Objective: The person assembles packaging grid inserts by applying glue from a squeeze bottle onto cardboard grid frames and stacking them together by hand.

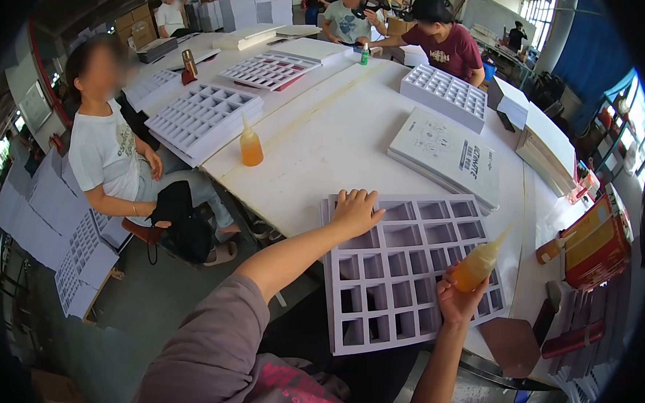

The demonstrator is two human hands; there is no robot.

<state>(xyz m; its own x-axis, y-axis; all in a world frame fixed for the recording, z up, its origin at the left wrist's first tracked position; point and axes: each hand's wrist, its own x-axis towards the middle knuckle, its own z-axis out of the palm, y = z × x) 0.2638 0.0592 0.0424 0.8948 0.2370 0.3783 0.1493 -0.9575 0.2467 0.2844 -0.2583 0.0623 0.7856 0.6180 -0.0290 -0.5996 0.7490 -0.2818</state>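
Note:
My left hand (pixel 356 215) is closed over the far left corner of a white compartment tray (pixel 380 283), its fingers hooked on the rim. The tray is a grid of open cells, larger along the far side, and it juts over the near table edge above my lap. My right hand (pixel 459 300) grips a squeeze glue bottle (pixel 475 269) of amber liquid above the tray's right part. The bottle leans, its thin nozzle pointing up and to the right. Part of the grid is hidden behind my right hand.
Another glue bottle (pixel 251 148) stands on the white table (pixel 302 178). Stacked trays (pixel 206 119) lie left, printed boards (pixel 445 153) and a tray stack (pixel 444 98) beyond mine. A red tin (pixel 599 241) is at right. A seated person (pixel 113 154) is left; others work at the far side.

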